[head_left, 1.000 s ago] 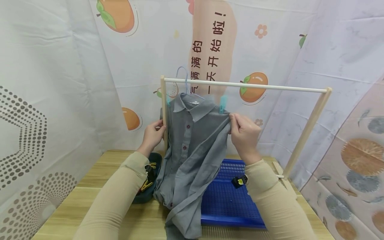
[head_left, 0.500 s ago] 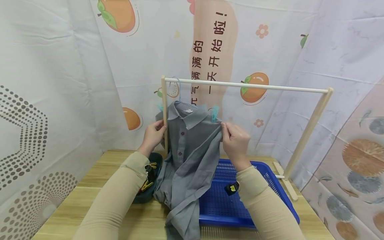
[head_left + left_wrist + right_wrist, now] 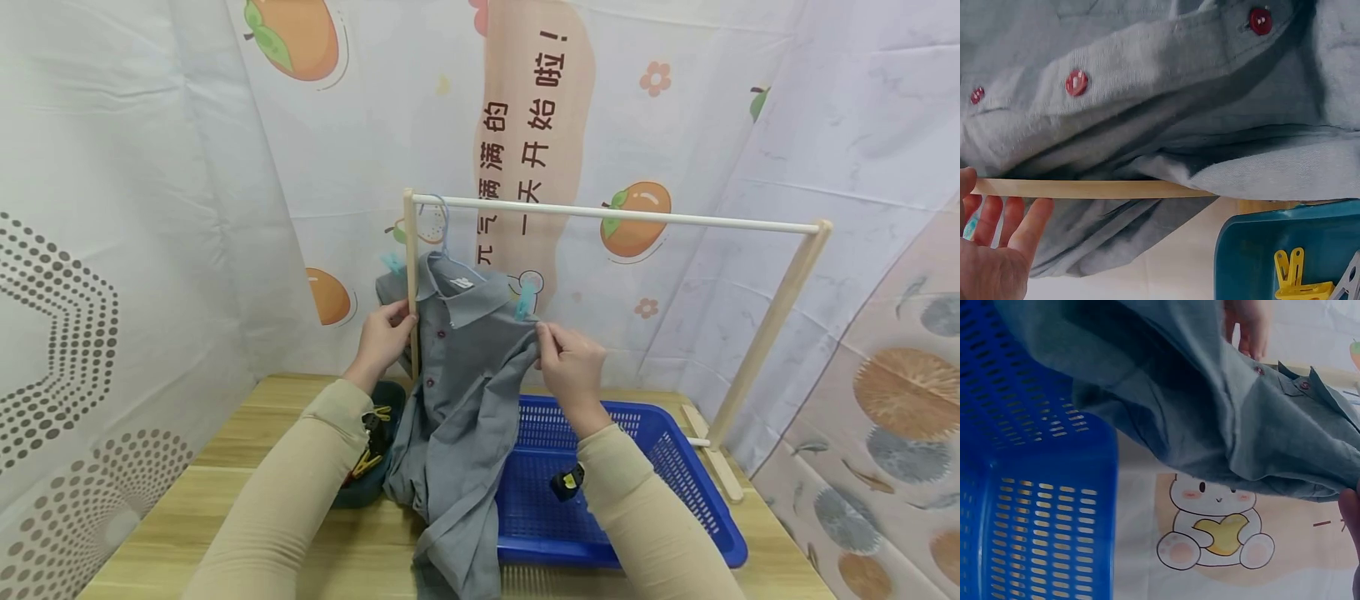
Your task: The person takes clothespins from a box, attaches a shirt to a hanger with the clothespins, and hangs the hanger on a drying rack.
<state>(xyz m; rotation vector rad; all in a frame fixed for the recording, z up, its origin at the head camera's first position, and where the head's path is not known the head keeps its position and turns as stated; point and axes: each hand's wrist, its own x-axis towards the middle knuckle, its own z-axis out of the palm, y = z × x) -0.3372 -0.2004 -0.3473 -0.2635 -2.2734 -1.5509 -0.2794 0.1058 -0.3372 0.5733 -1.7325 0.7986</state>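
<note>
A grey button-up shirt (image 3: 468,392) is on a light-blue hanger (image 3: 446,225), whose hook is over the white rod (image 3: 600,213) at its left end. Light-blue clothespins (image 3: 527,300) sit at both shoulders. My right hand (image 3: 573,367) pinches the shirt at the shoulder on the right; only a bit of that hand shows in the right wrist view. At the rack's left wooden post (image 3: 412,275), my left hand (image 3: 382,342) holds on with thumb and fingertips, as the left wrist view also shows. Part of the shirt lies behind this post.
Behind the shirt stands a blue plastic basket (image 3: 660,425) on the wooden table (image 3: 225,467). A dark teal bin (image 3: 1241,250) with yellow clothespins (image 3: 1294,281) is at the left. The rack's right post (image 3: 772,333) rises beyond the basket.
My right hand has moved left and down with the shirt. The hanger hook has come down onto the rod and shifted left, and one shoulder has passed behind the post. My left hand stays put.
</note>
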